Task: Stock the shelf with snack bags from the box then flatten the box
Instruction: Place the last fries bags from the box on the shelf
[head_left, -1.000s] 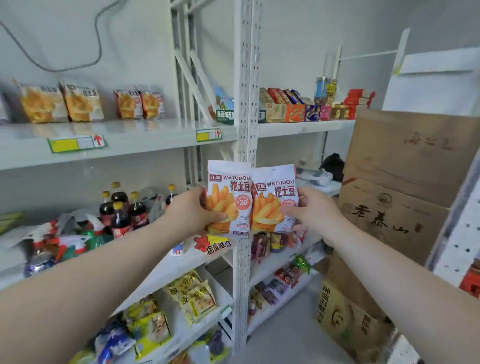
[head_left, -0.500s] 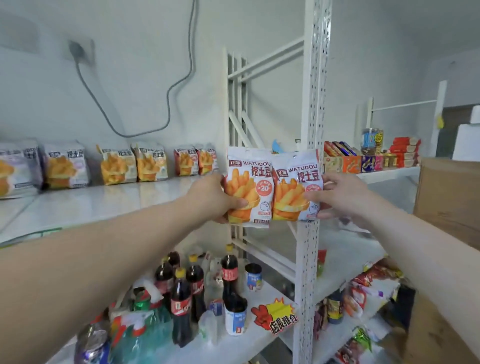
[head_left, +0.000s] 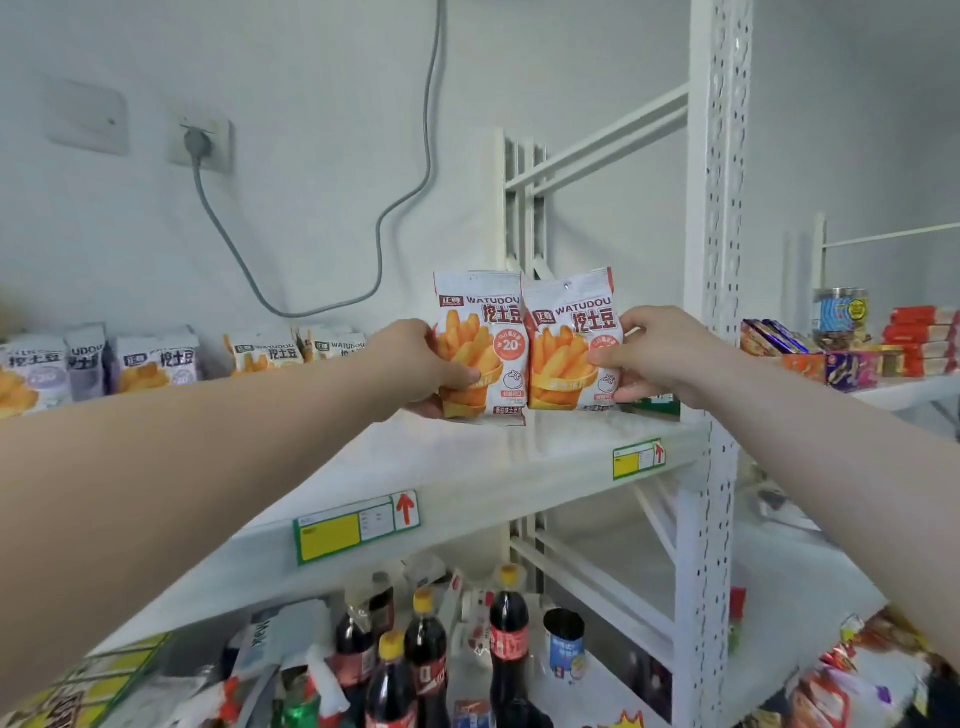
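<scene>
- Head view: your left hand (head_left: 415, 369) and right hand (head_left: 660, 353) each keep a closed grip on a snack bag (head_left: 483, 348), (head_left: 571, 343).
- Both bags, side by side, have moved over the upper shelf (head_left: 467, 467), bottoms just above its surface.

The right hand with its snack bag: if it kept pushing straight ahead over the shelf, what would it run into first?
Probably nothing until the back wall. The right hand holds its snack bag above bare shelf, with the upright post just to its right. Depth is hard to judge.
</scene>
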